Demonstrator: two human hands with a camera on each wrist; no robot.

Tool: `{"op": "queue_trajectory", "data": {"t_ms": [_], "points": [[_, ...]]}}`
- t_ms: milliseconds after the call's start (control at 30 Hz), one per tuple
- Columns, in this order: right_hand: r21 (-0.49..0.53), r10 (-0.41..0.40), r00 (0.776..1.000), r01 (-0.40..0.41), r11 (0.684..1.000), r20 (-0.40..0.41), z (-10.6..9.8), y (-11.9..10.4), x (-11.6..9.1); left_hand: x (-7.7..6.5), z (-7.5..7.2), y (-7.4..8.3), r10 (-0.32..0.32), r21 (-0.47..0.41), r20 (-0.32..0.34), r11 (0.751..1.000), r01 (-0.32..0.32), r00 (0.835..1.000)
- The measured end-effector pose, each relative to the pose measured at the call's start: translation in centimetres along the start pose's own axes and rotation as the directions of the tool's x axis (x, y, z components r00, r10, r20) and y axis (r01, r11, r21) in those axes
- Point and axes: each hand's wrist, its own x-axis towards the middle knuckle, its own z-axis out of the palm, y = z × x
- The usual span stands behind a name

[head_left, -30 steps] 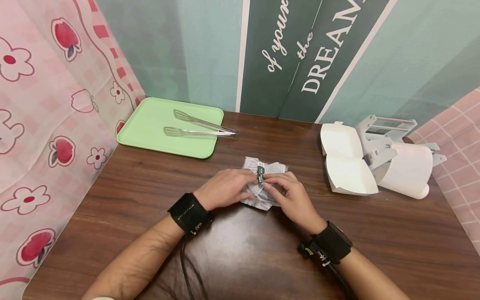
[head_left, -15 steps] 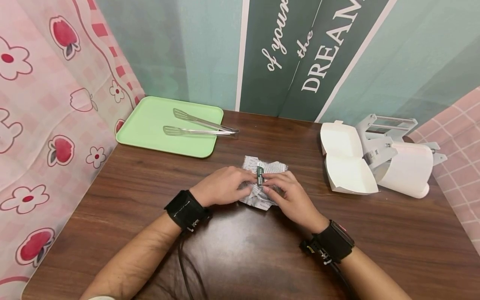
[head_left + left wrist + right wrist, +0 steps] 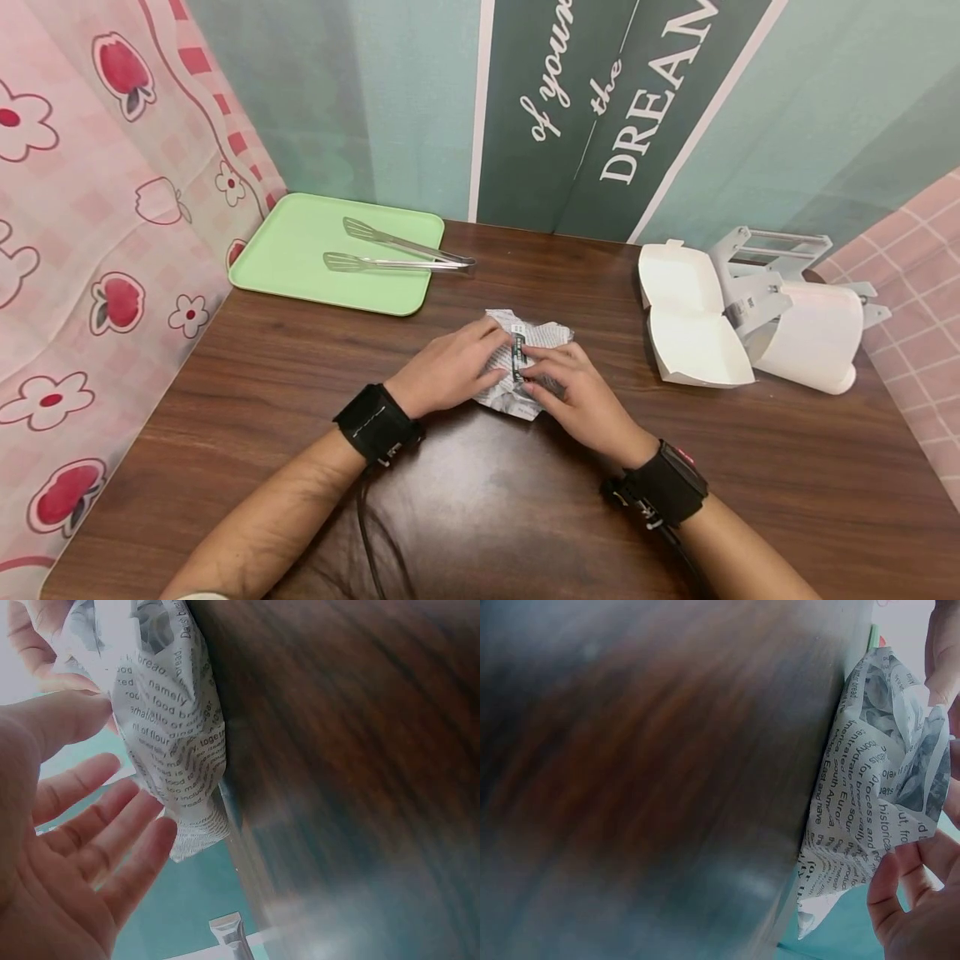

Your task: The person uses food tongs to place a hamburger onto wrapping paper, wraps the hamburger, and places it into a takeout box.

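A bundle wrapped in printed newspaper-style paper [image 3: 550, 335] lies on the table, its contents hidden. A dark green label with white lettering [image 3: 517, 357] runs across its top. My left hand [image 3: 450, 371] reaches in from the left, fingertips at the label's edge. From the other side my right hand [image 3: 588, 404] touches the label with its fingertips. The left wrist view shows the left fingers spread beside the paper bundle [image 3: 169, 727], with the thumb against it. In the right wrist view, bent right fingers rest along the bundle [image 3: 862, 772].
A green tray [image 3: 300, 258] stands back left, with metal tongs [image 3: 405, 265] lying across it and over its edge. At the right, an unfolded white box [image 3: 701, 346] sits beside a holder with a white roll [image 3: 813, 333]. The wooden tabletop [image 3: 480, 517] extends in front.
The left hand's fingers have shifted up along the label, which now shows more of its length. The right hand stays nearly in place on the bundle. Tray, tongs and box have not moved.
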Motion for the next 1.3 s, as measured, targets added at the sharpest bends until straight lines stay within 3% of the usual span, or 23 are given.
{"op": "queue_trajectory", "data": {"t_ms": [333,867,1100,1300], "points": [[-0.033,-0.011,0.999,0.012,0.999,0.040,-0.3,0.2,-0.3,-0.2,0.1,0.3,0.010,0.061,0.106,0.998,-0.017,0.994],[-0.213,-0.119,0.987,0.139,0.967,0.105,-0.7,0.2,-0.8,-0.4,0.4,-0.8,0.047,-0.015,0.102,0.999,-0.045,0.994],[-0.285,-0.195,0.971,0.227,0.931,0.136,-0.9,0.0,-1.6,-0.3,0.4,-0.6,0.016,0.006,0.122,1.000,-0.017,0.992],[-0.294,-0.191,0.971,0.227,0.929,0.145,-0.9,0.0,-2.2,-0.2,0.4,-0.3,-0.023,-0.005,0.130,1.000,0.024,0.991]]}}
